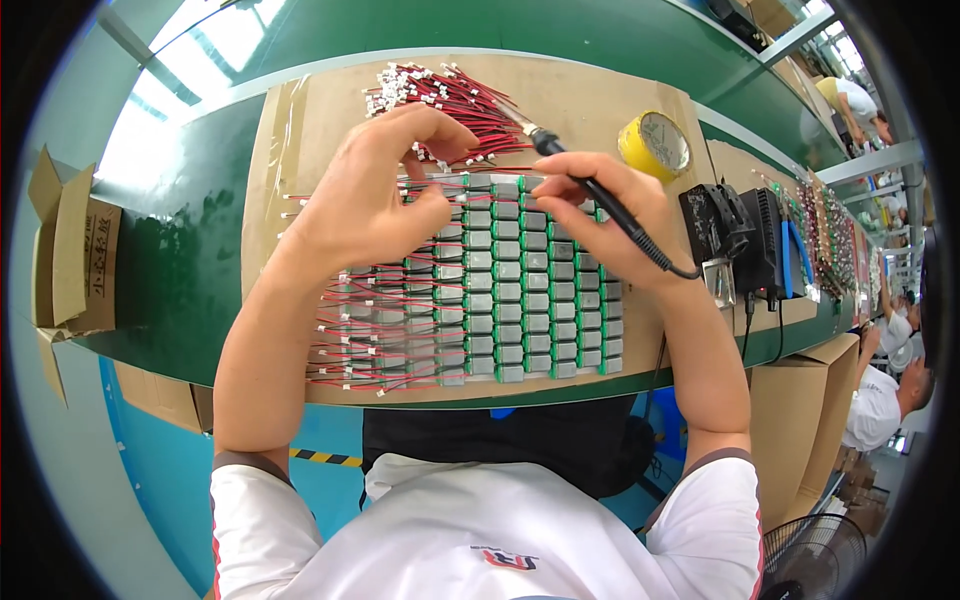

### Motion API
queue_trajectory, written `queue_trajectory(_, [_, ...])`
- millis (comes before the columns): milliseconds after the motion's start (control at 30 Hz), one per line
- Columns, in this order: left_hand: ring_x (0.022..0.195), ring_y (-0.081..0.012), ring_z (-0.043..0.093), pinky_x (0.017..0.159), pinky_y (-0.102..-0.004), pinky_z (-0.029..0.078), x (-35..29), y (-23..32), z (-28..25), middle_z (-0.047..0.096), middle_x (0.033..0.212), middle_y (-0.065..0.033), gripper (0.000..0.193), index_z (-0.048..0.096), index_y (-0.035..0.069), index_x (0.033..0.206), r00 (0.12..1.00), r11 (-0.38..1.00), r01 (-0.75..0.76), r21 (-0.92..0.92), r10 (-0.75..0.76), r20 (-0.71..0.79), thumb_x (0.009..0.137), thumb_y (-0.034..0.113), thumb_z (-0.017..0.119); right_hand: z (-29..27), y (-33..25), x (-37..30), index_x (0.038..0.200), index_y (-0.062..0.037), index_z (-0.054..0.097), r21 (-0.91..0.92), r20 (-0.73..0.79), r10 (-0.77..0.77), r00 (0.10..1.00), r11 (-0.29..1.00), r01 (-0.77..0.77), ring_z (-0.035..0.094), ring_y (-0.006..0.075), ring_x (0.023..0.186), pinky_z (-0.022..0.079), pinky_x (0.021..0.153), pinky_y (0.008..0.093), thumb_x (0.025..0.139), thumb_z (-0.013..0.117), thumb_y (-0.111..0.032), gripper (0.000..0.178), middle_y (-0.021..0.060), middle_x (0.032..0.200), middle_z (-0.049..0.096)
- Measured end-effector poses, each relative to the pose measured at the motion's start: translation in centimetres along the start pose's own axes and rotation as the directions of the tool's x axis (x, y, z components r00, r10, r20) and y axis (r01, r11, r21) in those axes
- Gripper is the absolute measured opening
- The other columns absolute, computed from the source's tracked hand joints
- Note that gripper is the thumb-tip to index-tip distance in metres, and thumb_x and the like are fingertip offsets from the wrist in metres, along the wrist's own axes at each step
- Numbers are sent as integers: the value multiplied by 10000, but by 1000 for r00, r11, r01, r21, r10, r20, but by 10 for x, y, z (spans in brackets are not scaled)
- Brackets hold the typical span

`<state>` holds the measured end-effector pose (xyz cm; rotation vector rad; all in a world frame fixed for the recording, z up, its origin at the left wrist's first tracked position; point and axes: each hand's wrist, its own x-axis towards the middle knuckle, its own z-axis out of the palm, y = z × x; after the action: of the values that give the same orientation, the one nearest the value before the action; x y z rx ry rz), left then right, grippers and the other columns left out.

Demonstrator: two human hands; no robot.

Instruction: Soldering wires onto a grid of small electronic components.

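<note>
My right hand (pixel 610 205) grips a soldering iron (pixel 622 215) with a black handle and cord. Its metal tip points away and to the left, over a heap of red and black wire leads (pixel 470 110) with white connectors. My left hand (pixel 385 190) is raised over the far left part of a grid of small grey battery cells (pixel 508 272) with green edges. The left thumb and index finger stand apart, with nothing visible between them. Red leads run out to the left from the cells in the left columns.
A yellow roll (pixel 655 145) lies at the back right of the cardboard sheet (pixel 280 130). To the right stand a black soldering station (pixel 765 240) and iron holder (pixel 712 222). An open carton (pixel 80 250) is at the far left. Other people work in the distance at right.
</note>
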<state>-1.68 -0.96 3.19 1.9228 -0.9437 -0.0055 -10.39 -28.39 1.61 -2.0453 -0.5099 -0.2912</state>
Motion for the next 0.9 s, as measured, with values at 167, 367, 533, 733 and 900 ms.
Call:
queue_trajectory(167, [809, -121, 691, 693, -280, 535, -7, 8, 19, 777, 929, -60, 241, 798, -7, 1124, 991, 992, 56, -117, -41, 126, 901, 64, 855, 22, 0, -3, 1263, -27, 749, 71, -8, -83, 996, 994, 84, 755, 124, 887, 633, 830, 283, 949, 786, 35, 321, 69, 980, 779])
queue_trajectory(367, [769, -84, 670, 694, -260, 533, -7, 6, 21, 770, 857, -65, 92, 829, -28, 1001, 961, 972, 207, -111, -180, 212, 921, 15, 814, 28, 1, -7, 1236, -11, 748, 160, -20, -1, 1000, 987, 4, 798, 154, 941, 646, 858, 292, 955, 778, 37, 287, 90, 1041, 804])
queue_trajectory(533, [738, -94, 673, 680, -268, 541, -8, 2, 24, 762, 825, -67, 78, 820, -31, 965, 961, 973, 211, -90, -190, 201, 905, 18, 808, 26, 4, -8, 1258, -10, 752, 201, -52, -8, 999, 979, 18, 804, 160, 971, 645, 860, 293, 982, 770, 16, 279, 116, 1060, 820])
queue_trajectory(733, [696, -219, 711, 698, -354, 579, -8, 0, 24, 739, 755, -121, 100, 785, -28, 876, 976, 977, 189, 102, -198, 87, 854, 69, 782, -7, 4, -24, 1538, 47, 584, 165, -63, 48, 997, 986, -37, 817, 221, 928, 668, 852, 338, 1116, 676, -177, 487, 177, 1096, 822])
queue_trajectory(900, [660, -167, 688, 658, -317, 561, -9, -7, 28, 715, 717, -94, 97, 765, -37, 867, 987, 978, 134, 162, -147, 68, 865, 54, 801, -11, 25, -54, 1461, 99, 629, 317, -131, 87, 987, 948, -42, 797, 230, 816, 685, 797, 379, 1095, 667, -81, 410, 202, 1038, 795])
